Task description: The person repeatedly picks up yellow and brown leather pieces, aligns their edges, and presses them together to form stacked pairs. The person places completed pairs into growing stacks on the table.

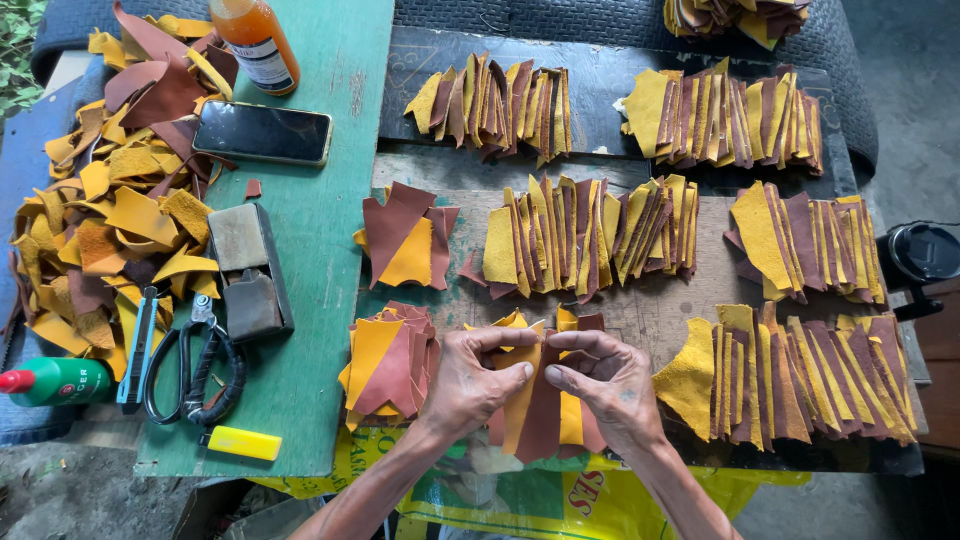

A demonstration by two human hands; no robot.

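My left hand [478, 378] and my right hand [605, 380] both pinch a small fanned set of yellow and brown leather pieces [541, 410] at the near edge of the wooden board [660, 305]. The thumbs and forefingers meet over the strips. A short stack of brown and yellow pieces [390, 362] lies just left of my left hand. A long overlapped row of pieces [800, 375] lies right of my right hand.
More overlapped rows [590, 235] fill the board behind. A green plank [320, 230] on the left carries a phone [262, 133], an orange bottle [256, 42], a sharpening stone [250, 270], scissors [195, 365], a utility knife [138, 350] and a yellow lighter [244, 443]. A scrap heap [115, 200] lies far left.
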